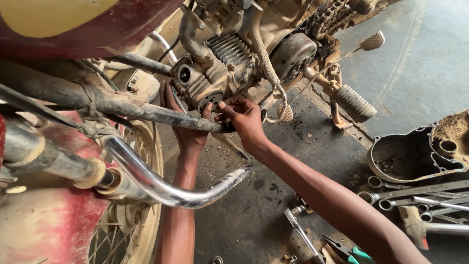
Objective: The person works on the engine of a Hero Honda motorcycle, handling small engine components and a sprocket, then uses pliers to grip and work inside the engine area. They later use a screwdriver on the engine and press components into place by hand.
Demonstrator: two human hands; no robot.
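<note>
A dusty motorcycle engine point(229, 63) with cooling fins hangs in the frame above a concrete floor. My left hand point(183, 122) reaches up beneath the cylinder head, palm against its underside, partly hidden behind a dark frame tube point(122, 105). My right hand point(244, 117) comes in from the lower right, with fingertips pinched at a small round part point(212, 100) on the head's lower edge. Whether the fingers hold a loose piece cannot be told. A chrome crash bar point(161, 188) curves across in front of my left forearm.
The spoked front wheel point(132, 215) stands at lower left. A ribbed footpeg point(354, 102) and a kick lever point(373, 41) stick out at right. A removed engine cover point(420, 156), several wrenches point(420, 193), a hammer point(415, 225) and green-handled pliers point(349, 253) lie on the floor.
</note>
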